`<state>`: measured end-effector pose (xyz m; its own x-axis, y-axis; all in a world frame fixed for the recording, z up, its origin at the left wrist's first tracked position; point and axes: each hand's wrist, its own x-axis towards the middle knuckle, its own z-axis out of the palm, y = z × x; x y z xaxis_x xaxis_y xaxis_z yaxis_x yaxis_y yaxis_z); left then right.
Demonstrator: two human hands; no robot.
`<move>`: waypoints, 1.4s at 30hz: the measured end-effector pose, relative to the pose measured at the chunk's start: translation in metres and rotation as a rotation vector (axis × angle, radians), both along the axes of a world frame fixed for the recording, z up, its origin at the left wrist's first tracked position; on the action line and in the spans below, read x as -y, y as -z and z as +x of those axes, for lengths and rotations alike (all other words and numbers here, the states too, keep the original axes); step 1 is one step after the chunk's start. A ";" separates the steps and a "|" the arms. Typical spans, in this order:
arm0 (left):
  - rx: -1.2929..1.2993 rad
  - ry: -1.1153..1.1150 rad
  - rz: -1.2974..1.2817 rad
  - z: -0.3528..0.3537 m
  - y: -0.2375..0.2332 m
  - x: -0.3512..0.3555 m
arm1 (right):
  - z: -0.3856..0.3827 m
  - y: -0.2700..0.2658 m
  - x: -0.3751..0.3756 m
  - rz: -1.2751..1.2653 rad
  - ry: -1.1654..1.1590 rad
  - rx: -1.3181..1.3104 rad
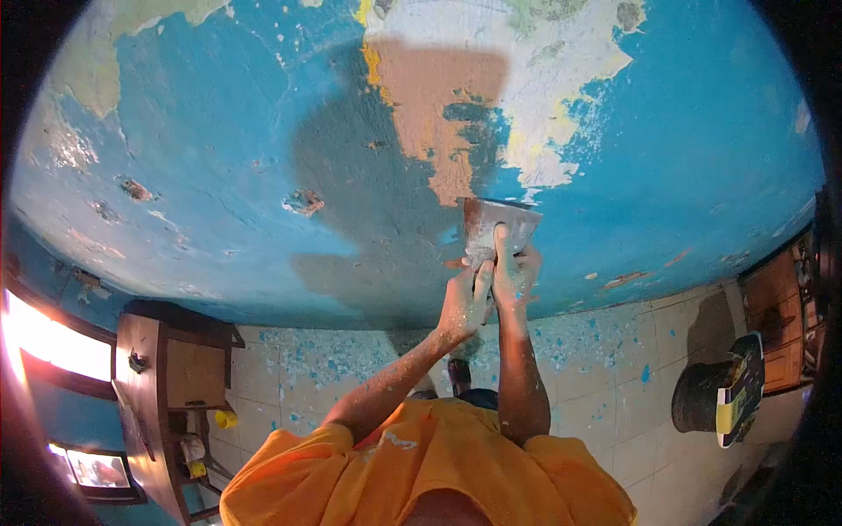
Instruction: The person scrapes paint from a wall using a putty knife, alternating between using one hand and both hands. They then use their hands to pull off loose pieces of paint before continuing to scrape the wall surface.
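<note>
Both my hands are wrapped round a wide metal scraper [507,219], whose blade lies against the blue wall [684,158] just below a bare, peeled patch [544,105]. My right hand [513,272] has its thumb stretched along the back of the blade. My left hand [467,301] closes on the lower part beside it; the handle is mostly hidden by the fingers. Whitish dust coats the blade and my fingers. My shadow falls over the wall and part of the patch.
Blue paint flakes [333,359] litter the tiled floor [614,412] below. A wooden desk [145,394] stands at the left, near a yellow cup [226,419]. At the right are a dark bucket-like container [697,397] and a wooden cabinet [776,307].
</note>
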<state>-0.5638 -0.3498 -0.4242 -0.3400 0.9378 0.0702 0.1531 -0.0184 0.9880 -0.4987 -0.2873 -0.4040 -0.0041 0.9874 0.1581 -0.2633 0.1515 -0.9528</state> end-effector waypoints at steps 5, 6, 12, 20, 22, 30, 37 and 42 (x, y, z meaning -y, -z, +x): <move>-0.031 -0.001 0.048 -0.015 -0.028 -0.014 | -0.017 -0.033 -0.017 0.022 -0.112 -0.103; -0.060 -0.023 0.078 -0.019 -0.040 -0.023 | -0.022 -0.026 -0.028 0.151 0.096 0.089; -0.237 0.051 0.201 -0.035 -0.061 -0.010 | -0.050 -0.052 -0.018 0.259 0.141 -0.064; -0.139 0.051 0.171 -0.036 -0.066 -0.014 | -0.035 -0.062 -0.008 0.129 0.067 -0.060; 0.079 0.094 0.059 -0.031 -0.055 0.001 | -0.039 -0.060 0.012 0.067 0.123 -0.120; 0.095 0.159 0.012 -0.029 -0.067 -0.010 | -0.031 -0.040 -0.006 -0.019 0.054 -0.181; -0.399 0.215 0.342 -0.040 -0.072 -0.017 | -0.033 -0.059 -0.015 0.171 0.193 0.017; 0.000 0.114 0.084 -0.030 -0.084 -0.017 | -0.021 -0.064 -0.024 0.021 0.033 -0.003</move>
<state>-0.5936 -0.3323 -0.3405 -0.2320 0.9610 0.1502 0.1450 -0.1185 0.9823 -0.5193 -0.2633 -0.3401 0.0285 0.9835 0.1785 -0.2609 0.1797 -0.9485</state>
